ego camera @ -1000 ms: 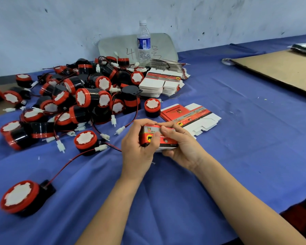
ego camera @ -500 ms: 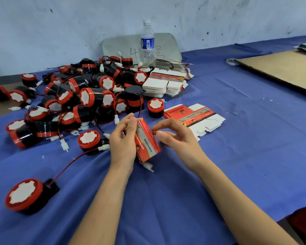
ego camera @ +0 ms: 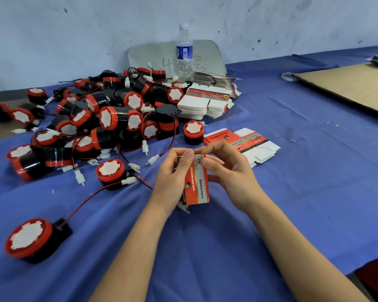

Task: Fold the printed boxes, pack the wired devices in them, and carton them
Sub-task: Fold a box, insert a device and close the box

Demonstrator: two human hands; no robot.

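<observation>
Printed box (ego camera: 196, 182): centre of table (ego camera: 303, 171), upright, gripped by left hand (ego camera: 172, 182) along its side; right hand (ego camera: 231, 177) pinches its top flap. Wired devices (ego camera: 109, 118): heap at 10 o'clock. Flat boxes (ego camera: 205, 101): stack at 12 o'clock.

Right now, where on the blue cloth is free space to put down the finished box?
Free: the blue cloth right of the right hand, between the flat box blank and the cardboard sheet; also the near strip between the forearms. Crowded: left of the left hand, where wired devices and their cables spread up to the water bottle.
</observation>
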